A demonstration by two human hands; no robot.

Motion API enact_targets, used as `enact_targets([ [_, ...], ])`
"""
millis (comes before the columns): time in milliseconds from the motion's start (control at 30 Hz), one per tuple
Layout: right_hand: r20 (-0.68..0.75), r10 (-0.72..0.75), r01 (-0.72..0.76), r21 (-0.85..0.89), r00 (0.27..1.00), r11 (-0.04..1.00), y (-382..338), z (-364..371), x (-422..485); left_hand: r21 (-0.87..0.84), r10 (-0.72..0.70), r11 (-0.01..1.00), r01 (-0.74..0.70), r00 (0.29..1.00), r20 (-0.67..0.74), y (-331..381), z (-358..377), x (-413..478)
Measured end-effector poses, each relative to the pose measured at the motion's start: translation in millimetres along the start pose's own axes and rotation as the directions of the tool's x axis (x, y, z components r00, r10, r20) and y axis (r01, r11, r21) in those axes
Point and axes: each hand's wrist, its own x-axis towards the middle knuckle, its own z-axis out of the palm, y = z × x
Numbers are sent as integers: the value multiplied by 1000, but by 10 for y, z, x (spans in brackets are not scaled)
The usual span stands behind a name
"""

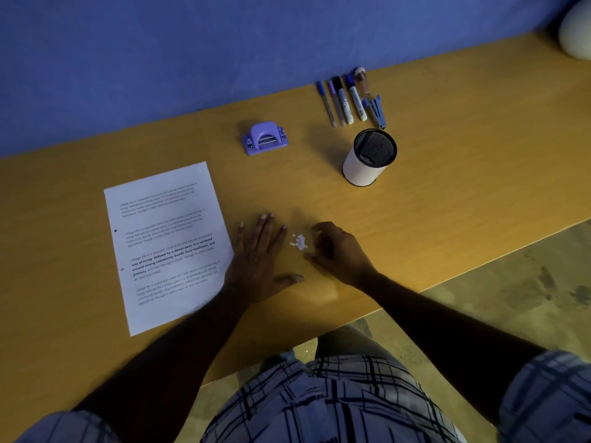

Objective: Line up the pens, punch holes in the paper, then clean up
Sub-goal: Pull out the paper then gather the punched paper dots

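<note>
A small heap of white paper dots (pixel 299 242) lies on the wooden table between my hands. My left hand (pixel 260 259) rests flat on the table just left of the dots, fingers spread, its heel touching the edge of the printed sheet (pixel 166 244). My right hand (pixel 340 251) is cupped just right of the dots, fingers curled and apart, holding nothing. The sheet shows two punched holes along its left margin. A purple hole punch (pixel 264 137) sits farther back. Several pens and markers (pixel 347 100) lie side by side in a row near the wall.
A white pen cup with a black mesh rim (pixel 367 158) stands upright behind my right hand, in front of the pens. The table's front edge (pixel 399 298) runs diagonally just behind my right wrist. A blue wall backs the table; a pale round object (pixel 575 27) sits far right.
</note>
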Motion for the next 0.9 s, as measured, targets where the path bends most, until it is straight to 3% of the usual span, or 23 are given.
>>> enact_targets([
  [133,-70,127,-117,130,989,985,-50,74,-8,5,3,1000,-3,1000,7,30,27,-30],
  [500,-63,26,-14,187,998,982,-286,103,287,11,14,1000,-14,1000,-9,77,53,-30],
  [667,-112,-115,96,-166,987,981,-29,-81,92,16,-2,1000,2,1000,-17,63,30,-27],
  [767,45,-12,30,-421,999,907,120,-29,-85,2,-27,1000,27,1000,-2,59,43,-20],
  [900,64,16,21,-536,998,844,141,164,-265,3,-42,999,42,999,25,73,63,-40],
])
